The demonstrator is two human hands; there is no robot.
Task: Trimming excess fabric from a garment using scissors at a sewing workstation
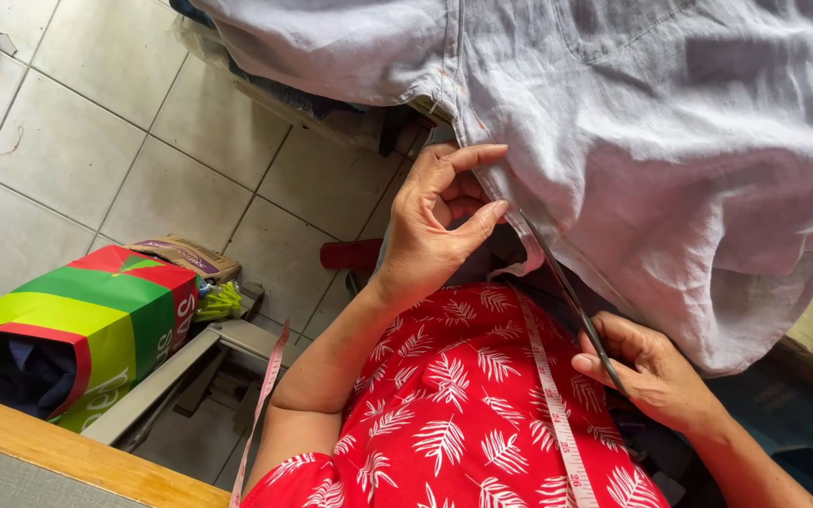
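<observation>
Left hand [435, 226] pinches the seam edge of the pale grey-lilac garment [670, 160], holding it taut; right hand [651, 372] grips dark scissors [571, 301], blades sliding along that seam. Risk, I'd say: slack cloth lets the blades bite past the stitching. Fabric's soft, crinkled, draped over the lap

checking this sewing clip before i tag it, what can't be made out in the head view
- Scissors: handles hidden inside the right hand; blade tips lost under the pale grey garment.
- The garment runs off the top and right edges, so its kind is unclear.
- Left hand pinches the hem; its fingertips are partly tucked behind cloth.
- Striped bag: its contents are too dark to tell.
- Tape measure: its ends are cut off by the bottom edge.
</observation>
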